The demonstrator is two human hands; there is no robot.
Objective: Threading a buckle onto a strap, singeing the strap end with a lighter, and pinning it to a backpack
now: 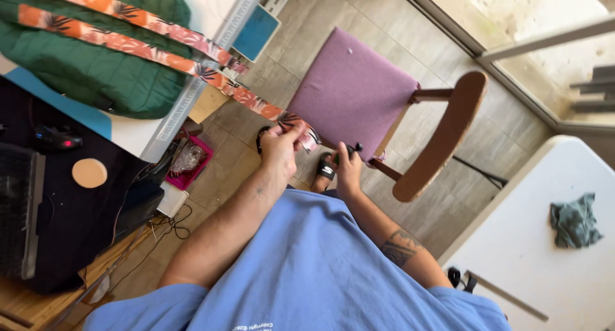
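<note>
Seen from the head camera, a pink tray [187,171] of clear wrapped packets sits under the table's edge. The left hand [280,148] pinches the orange floral strap [192,65] running from the green quilted bag [96,75], while the right hand [348,168], just beside it, grips a small dark tool [353,149].

You stood in a home sewing room, tiled floor [384,24], purple-cushioned wooden chair [359,88], quilted green bag [90,68] on white worktable [138,136].

One head cam, tilted view looking down past the chest, hands close, floor & chair [359,88] beyond.
</note>
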